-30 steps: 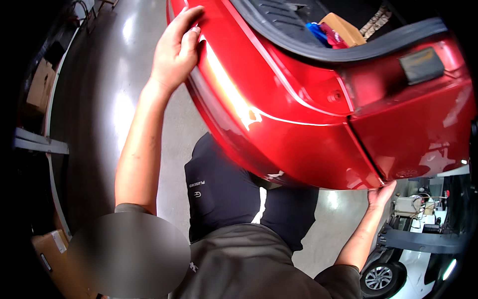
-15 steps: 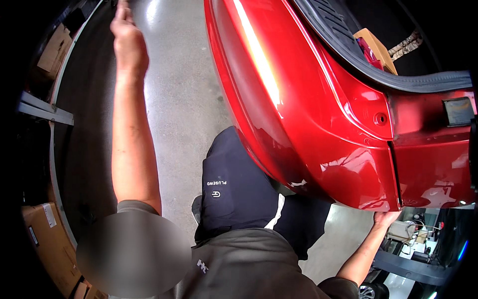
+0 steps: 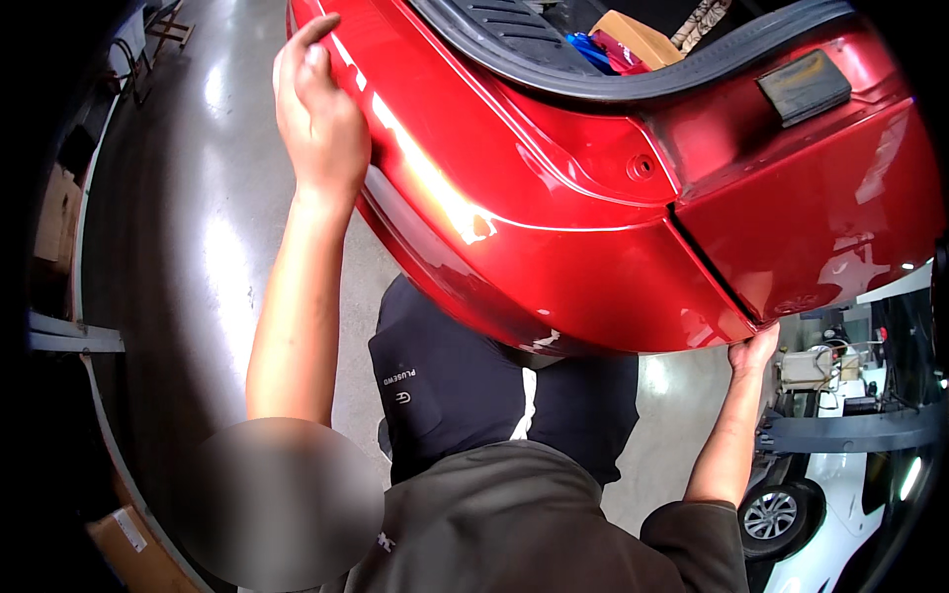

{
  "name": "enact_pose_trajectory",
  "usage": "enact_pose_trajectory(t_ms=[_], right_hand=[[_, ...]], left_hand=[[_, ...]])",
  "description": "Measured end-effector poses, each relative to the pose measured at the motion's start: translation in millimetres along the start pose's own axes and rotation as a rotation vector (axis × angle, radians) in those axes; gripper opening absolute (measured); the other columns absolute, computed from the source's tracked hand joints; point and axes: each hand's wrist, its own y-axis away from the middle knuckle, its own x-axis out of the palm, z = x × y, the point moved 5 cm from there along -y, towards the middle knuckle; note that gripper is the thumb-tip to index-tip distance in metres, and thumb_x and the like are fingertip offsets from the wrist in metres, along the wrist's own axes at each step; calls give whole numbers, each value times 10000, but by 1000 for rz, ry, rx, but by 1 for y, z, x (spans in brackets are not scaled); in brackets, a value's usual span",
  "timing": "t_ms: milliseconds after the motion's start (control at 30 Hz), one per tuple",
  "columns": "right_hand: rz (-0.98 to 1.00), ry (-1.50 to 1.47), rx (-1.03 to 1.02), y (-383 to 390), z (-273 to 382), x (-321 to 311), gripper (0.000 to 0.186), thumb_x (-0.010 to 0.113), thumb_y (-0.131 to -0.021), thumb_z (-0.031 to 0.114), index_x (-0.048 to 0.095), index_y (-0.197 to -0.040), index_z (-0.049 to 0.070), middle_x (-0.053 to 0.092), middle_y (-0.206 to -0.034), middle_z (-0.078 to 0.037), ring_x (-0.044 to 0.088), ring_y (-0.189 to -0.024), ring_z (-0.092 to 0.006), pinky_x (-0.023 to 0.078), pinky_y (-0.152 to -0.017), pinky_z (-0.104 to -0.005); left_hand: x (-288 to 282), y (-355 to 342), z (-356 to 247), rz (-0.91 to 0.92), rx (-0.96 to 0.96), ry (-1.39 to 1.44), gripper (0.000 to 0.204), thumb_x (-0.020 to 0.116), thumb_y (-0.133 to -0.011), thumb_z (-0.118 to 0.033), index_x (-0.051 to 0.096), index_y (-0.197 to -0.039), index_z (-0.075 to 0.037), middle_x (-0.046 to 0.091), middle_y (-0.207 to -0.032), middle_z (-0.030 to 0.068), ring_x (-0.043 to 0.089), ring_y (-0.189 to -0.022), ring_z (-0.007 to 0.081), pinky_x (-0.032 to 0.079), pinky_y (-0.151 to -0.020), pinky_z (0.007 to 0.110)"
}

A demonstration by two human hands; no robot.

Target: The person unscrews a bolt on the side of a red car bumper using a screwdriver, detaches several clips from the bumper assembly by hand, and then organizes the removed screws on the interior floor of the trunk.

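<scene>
A glossy red car bumper [image 3: 583, 272] curves across the middle, with a dark seam near its right end. My left hand [image 3: 324, 124] is raised at its far left side, fingers stretched out and holding nothing. It overlaps the red surface in the head view, and I cannot tell whether it touches. At the lower right corner, by the seam, my right hand [image 3: 756, 351] grips the bottom edge from below. Its fingertips are hidden behind the panel.
Behind the bumper, a black rubber seal [image 3: 633, 94] borders an opening with a cardboard box [image 3: 636, 38] inside. My knees are close under the bumper. A blue-grey lift arm [image 3: 850, 430] and a white car's wheel [image 3: 776, 516] are at right; cartons line the left wall.
My left hand has come from out over the floor to the bumper's side. The view has shifted, moving the bumper left and up in the picture. My right hand stays at the bottom edge.
</scene>
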Motion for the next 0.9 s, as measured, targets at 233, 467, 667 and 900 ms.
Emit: enact_pose_trajectory(t_ms=[233,467,667,900], right_hand=[[17,14,-14,2,1,5,473,447,-1082,390,549,-1424,78,603,-1427,-106,605,-1258,-329,514,-1072,-533],[-40,-36,19,17,6,26,521,434,-1087,430,524,-1458,76,566,-1477,-119,554,-1323,-355,478,-1101,-573],[26,-53,29,4,5,12,427,415,-1082,330,577,-1377,68,612,-1422,-110,627,-1232,-343,523,-1057,-559],[-28,-40,78,15,12,21,431,431,-1070,341,585,-1373,76,626,-1401,-108,631,-1223,-338,531,-1054,-528]], left_hand=[[-13,115,-79,20,230,93,469,499,-965,-428,688,-1142,-37,665,-1162,165,583,-1207,363,409,-1092,506],[26,82,-102,356,407,-230,408,635,-810,-312,721,-1118,-59,690,-1122,112,638,-1062,334,441,-1001,476],[83,18,-141,613,823,-148,395,785,-690,-85,776,-1083,-128,624,-1225,93,598,-1136,282,518,-926,419],[119,-1,-140,784,853,129,192,762,-685,-178,712,-810,-41,541,-1266,230,519,-1182,408,454,-988,479]])
